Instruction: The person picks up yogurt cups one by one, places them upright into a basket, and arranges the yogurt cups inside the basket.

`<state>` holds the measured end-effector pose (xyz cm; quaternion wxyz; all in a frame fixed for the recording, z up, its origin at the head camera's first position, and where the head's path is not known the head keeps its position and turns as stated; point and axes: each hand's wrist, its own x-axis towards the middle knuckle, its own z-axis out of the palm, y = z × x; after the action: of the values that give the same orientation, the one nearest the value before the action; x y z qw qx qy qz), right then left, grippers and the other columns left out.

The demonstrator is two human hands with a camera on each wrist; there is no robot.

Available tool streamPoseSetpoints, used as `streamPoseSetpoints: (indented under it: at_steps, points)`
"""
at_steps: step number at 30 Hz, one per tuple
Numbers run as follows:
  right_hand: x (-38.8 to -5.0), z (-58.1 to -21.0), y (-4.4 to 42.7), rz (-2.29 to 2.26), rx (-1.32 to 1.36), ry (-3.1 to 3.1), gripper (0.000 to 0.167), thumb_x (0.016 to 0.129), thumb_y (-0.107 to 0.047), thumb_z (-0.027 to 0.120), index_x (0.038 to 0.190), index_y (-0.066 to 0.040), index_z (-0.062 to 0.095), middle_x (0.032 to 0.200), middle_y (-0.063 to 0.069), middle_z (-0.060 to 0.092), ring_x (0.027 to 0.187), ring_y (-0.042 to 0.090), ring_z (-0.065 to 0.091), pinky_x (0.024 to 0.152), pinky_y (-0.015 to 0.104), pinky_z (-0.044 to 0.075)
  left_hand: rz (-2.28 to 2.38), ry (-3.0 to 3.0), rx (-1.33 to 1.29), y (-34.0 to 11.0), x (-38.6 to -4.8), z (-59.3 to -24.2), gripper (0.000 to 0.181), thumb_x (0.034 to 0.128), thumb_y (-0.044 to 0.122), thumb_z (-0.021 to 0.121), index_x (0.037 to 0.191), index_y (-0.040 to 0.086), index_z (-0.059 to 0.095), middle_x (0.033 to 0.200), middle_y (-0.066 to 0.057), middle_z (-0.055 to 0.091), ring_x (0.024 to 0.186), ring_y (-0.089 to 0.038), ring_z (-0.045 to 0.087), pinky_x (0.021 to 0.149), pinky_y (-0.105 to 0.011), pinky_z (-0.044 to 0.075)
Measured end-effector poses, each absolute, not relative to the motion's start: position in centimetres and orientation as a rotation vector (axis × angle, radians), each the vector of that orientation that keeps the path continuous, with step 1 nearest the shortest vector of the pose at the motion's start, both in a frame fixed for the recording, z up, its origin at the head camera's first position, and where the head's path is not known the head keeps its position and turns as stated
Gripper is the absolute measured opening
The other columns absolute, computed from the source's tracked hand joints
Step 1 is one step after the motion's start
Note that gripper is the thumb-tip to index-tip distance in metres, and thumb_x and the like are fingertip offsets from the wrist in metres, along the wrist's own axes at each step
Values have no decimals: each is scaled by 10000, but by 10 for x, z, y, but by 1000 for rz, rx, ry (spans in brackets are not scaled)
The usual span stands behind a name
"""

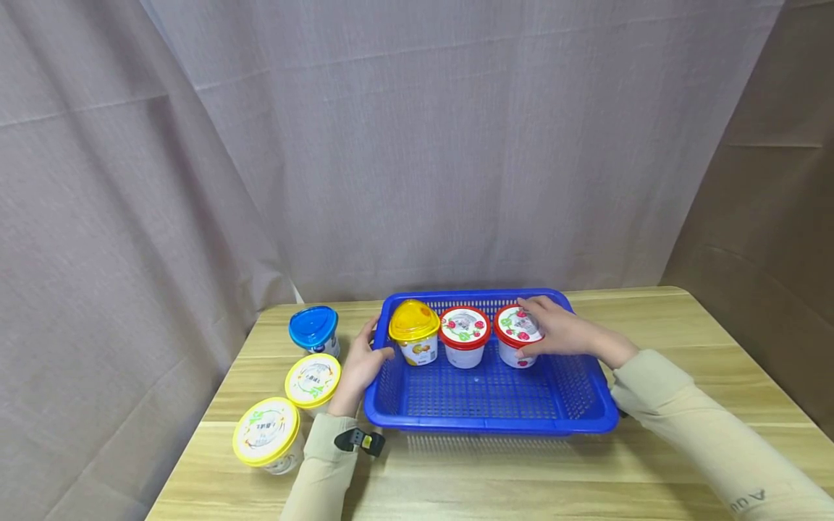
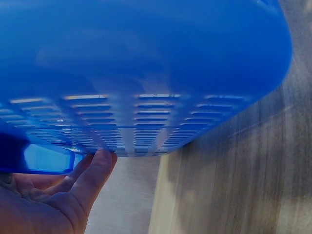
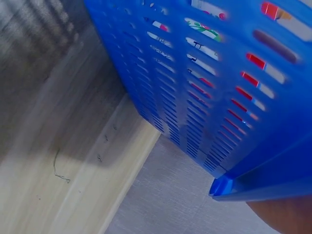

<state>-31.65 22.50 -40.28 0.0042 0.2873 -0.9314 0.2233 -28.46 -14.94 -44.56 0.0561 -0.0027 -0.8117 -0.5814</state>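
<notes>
Red-rimmed round tub [image 1: 517,329], slotted blue plastic basket [image 1: 482,422]

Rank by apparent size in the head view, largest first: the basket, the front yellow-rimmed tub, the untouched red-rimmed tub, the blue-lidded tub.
1. Basket
2. Front yellow-rimmed tub, though nearness may enlarge it
3. Untouched red-rimmed tub and blue-lidded tub: too close to rank; the latter's base is partly hidden
</notes>
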Motion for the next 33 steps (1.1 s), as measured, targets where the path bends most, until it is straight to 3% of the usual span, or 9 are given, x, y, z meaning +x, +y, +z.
streamPoseSetpoints:
  at_steps: [16,23,33]
  points:
    - [-314,-411,234,827,898,-2838,1128,748,-416,881,1522,125,263,1479,370,331,1364,536,325,1086,667,308,-1756,-2464,0,-148,-284,-446,834,774,-2,631,1559,87,364,1418,-255,523,1216,-433,563,998,-597,463]
    - [-308,-415,240,896,743,-2818,1121,731,-324,901,1534,106,246,1518,376,256,1398,580,212,1071,736,244,-1760,-2456,-4,-148,-284,-444,845,767,1,632,1562,89,360,1424,-256,518,1219,-431,563,1003,-595,460]
    - [-300,-424,245,1020,475,-2787,1139,720,-222,905,1529,144,191,1527,415,173,1381,611,199,1068,742,229,-1746,-2455,-2,-148,-285,-446,838,768,0,641,1556,77,367,1399,-261,533,1196,-421,577,1000,-581,468]
